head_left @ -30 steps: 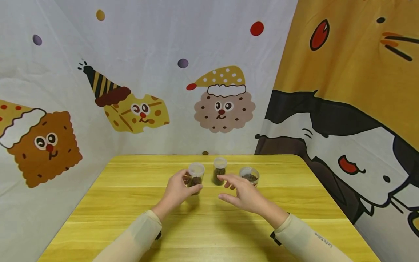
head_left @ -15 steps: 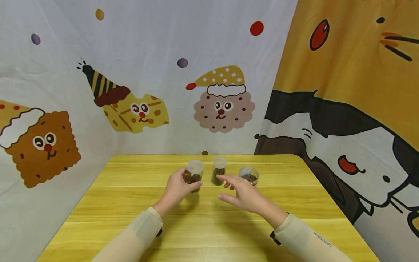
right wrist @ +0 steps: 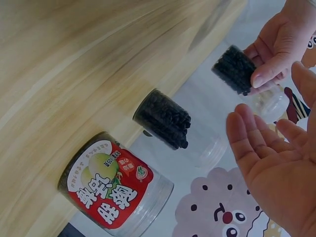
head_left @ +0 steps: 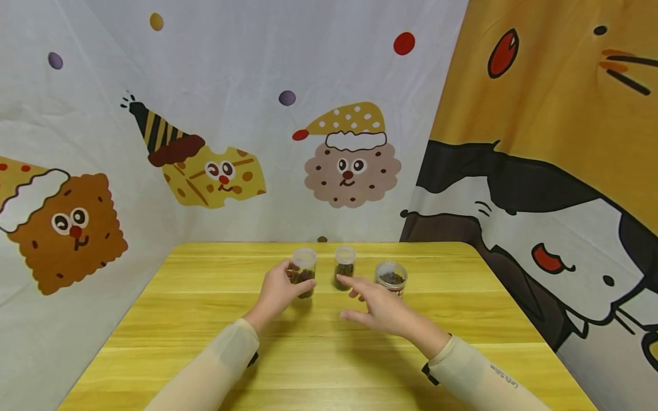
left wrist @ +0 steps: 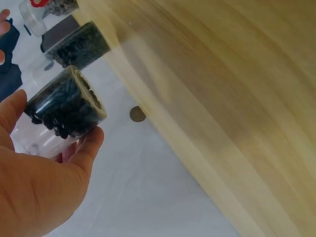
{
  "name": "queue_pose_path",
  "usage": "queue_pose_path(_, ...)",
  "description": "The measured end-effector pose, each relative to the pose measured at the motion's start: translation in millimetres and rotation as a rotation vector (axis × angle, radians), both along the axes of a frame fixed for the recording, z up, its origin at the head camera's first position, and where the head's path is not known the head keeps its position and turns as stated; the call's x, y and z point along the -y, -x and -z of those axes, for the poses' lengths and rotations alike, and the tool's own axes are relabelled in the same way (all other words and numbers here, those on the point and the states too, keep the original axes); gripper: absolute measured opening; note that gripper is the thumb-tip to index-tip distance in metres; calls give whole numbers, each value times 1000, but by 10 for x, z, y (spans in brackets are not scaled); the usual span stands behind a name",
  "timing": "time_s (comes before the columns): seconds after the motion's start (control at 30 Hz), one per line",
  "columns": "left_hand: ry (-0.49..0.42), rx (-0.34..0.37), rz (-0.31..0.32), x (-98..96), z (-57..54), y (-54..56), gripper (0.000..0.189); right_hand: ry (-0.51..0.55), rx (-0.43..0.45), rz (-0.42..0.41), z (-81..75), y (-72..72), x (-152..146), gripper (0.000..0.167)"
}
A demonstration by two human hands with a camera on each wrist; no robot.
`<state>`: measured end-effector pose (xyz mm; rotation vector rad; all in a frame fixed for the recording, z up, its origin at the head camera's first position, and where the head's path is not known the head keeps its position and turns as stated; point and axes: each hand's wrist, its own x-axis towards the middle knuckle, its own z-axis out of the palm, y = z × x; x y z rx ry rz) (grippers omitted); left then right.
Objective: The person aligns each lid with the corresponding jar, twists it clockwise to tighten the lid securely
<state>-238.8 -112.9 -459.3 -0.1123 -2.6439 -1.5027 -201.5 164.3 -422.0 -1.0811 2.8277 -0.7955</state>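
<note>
My left hand [head_left: 275, 290] grips a clear plastic jar [head_left: 304, 260] by its side, thumb in front and fingers behind. Dark, bean-like pieces fill its lower part, and in the left wrist view the base of this jar [left wrist: 89, 94] shows off the table. A slimmer clear jar [head_left: 345, 264] with similar dark pieces stands upright at the back middle. My right hand [head_left: 379, 307] hovers in front of it, palm turned inward, fingers relaxed and holding nothing. To the right stands a wider jar [right wrist: 113, 187] with a red printed label, partly filled with dark, crumbly bits.
The wooden table [head_left: 319, 365] has its far edge just behind the jars. A white cloth [head_left: 231, 68] with cartoon biscuits hangs behind it, and a cartoon cat print [head_left: 555, 228] hangs along the right side.
My left hand has lifted the jar slightly and moved it a little back and left. The right hand has barely shifted, and the two standing jars stay in place.
</note>
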Motion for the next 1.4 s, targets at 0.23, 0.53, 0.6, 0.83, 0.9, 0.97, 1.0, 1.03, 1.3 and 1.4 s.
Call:
queue_pose_path(0.23, 13, 26, -2, 5, 75, 119, 54, -74, 91, 11, 37, 11, 9, 85)
queue_pose_path(0.53, 44, 51, 3, -10, 159, 228, 50, -113, 135, -12, 53, 27, 22, 87)
queue_pose_path(0.6, 49, 56, 8, -16, 169, 240, 46, -113, 132, -18, 59, 32, 25, 87)
queue_pose_path(0.83, 82, 52, 16, -24, 227, 295, 42, -118, 140, -36, 71, 37, 31, 85)
queue_pose_path(0.9, 85, 57, 14, -26, 241, 303, 43, -124, 147, -41, 72, 37, 33, 85)
queue_pose_path(0.97, 86, 60, 16, -24, 251, 311, 47, -127, 151, -43, 73, 35, 35, 86)
queue_pose_path(1.0, 83, 61, 17, -25, 251, 311, 49, -127, 152, -44, 72, 33, 35, 86)
queue_pose_path(1.03, 78, 62, 17, -27, 248, 309, 51, -127, 154, -44, 72, 33, 35, 86)
queue_pose_path(1.3, 56, 53, 20, -37, 225, 301, 62, -126, 156, -47, 69, 26, 32, 84)
queue_pose_path(1.4, 56, 56, 22, -35, 230, 301, 63, -124, 156, -47, 68, 23, 28, 84)
